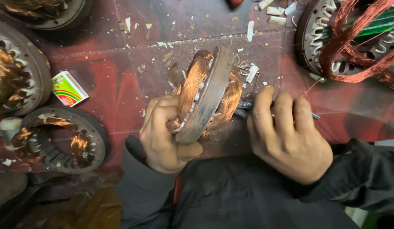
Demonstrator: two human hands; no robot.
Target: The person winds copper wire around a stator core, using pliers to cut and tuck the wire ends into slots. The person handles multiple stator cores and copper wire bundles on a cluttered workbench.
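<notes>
Left hand [163, 138]: grip clamped on round grey metal stator with copper windings [207, 95], held on edge above red floor [120, 80].
Right hand [288, 135]: fingers curled around thin metal tool [248, 105] touching stator.
Nearby: more stators [63, 142], small colourful box [68, 88].

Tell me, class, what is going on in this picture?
A person sits over a red floor littered with white scraps. The left hand holds a round metal motor ring on edge, wound with copper wire. The right hand grips a thin metal tool against the ring's far side. More wound rings lie around: one at lower left and one at upper right with loose copper loops. A small colourful box lies to the left.
</notes>
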